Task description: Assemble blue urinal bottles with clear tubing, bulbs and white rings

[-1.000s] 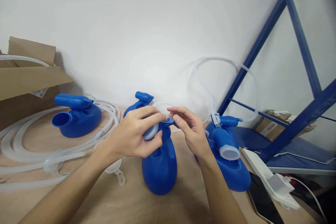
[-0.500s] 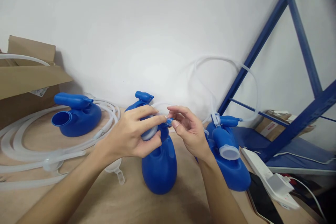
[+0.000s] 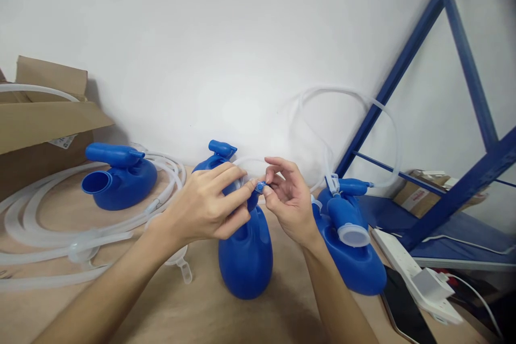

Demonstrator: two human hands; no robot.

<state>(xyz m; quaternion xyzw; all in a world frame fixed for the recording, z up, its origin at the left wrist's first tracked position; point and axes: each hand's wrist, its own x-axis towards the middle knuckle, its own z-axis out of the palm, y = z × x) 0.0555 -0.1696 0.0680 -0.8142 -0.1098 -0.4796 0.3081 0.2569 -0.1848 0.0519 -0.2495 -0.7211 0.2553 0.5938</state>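
A blue plastic urinal bottle stands upright in the middle of the table. My left hand is closed over its neck and hides most of the pale translucent cap there. The left fingertips reach a small blue clip-like piece beside the neck. My right hand pinches this piece between thumb and finger, its other fingers curled above. Whether the piece is joined to the bottle is hidden by the fingers. Behind my left hand shows another blue bottle part with a handle.
At the left lie a blue bottle with an uncapped mouth, coiled clear tubing and a cardboard box. A translucent cap lies near my left wrist. Rightward are a capped bottle, phone, power strip and blue rack.
My left fingers have drawn closer together over the neck, covering more of the cap. My right hand has shifted slightly, its index finger lifted a little, with the small blue piece still pinched.
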